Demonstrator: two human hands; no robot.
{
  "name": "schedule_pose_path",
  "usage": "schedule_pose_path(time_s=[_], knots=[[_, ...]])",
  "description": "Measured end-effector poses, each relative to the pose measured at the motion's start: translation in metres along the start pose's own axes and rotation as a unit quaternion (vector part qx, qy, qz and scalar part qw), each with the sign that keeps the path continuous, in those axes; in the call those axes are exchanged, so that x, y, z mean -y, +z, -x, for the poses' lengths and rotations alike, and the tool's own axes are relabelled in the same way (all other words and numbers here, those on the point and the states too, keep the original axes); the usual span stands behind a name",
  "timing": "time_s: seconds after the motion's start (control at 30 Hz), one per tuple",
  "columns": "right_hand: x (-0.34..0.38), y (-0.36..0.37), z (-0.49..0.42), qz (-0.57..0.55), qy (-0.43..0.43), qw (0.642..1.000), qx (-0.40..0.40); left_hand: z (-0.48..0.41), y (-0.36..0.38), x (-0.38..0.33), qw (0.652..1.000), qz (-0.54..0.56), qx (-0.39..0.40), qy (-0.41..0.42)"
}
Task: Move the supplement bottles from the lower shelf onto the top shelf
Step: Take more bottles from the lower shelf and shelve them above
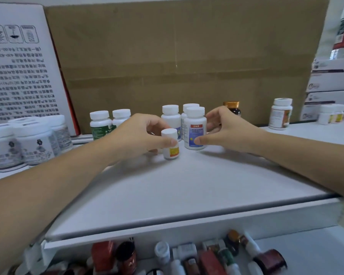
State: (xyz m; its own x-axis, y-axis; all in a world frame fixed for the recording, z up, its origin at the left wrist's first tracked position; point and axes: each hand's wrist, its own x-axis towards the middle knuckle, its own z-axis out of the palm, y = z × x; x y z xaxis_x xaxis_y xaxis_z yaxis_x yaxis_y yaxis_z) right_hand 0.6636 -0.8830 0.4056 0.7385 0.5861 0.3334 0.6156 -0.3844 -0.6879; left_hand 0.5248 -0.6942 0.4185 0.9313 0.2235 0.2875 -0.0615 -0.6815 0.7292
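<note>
On the white top shelf my left hand grips a small white bottle with a yellow label, which stands upright on the shelf. My right hand holds a taller white bottle with a blue label, thumb on its front and fingers curled behind it. Two more white bottles stand right behind these. Below the shelf's front edge, the lower shelf holds several bottles, lying and standing.
Two green-labelled bottles stand left of my hands, white jars further left. A brown amber bottle and a white bottle stand to the right. A cardboard panel backs the shelf, with stacked boxes at right.
</note>
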Motion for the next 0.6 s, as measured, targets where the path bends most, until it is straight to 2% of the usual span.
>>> schedule_pose_path(time_s=[0.1, 0.2, 0.37, 0.6], knots=[[0.0, -0.017, 0.012, 0.13, 0.018, 0.99, 0.053, 0.003, 0.003, -0.015, 0.999, -0.04, 0.016, 0.0], [-0.006, -0.045, 0.03, 0.229, -0.015, 0.966, 0.12, 0.003, 0.014, -0.041, 0.993, -0.095, 0.06, 0.018], [-0.041, -0.101, 0.062, 0.253, -0.087, 0.956, 0.122, -0.016, 0.075, -0.103, 0.982, -0.16, 0.087, 0.059], [-0.14, -0.218, 0.082, 0.325, -0.061, 0.937, 0.113, -0.087, 0.191, -0.188, 0.976, -0.173, 0.079, 0.107]])
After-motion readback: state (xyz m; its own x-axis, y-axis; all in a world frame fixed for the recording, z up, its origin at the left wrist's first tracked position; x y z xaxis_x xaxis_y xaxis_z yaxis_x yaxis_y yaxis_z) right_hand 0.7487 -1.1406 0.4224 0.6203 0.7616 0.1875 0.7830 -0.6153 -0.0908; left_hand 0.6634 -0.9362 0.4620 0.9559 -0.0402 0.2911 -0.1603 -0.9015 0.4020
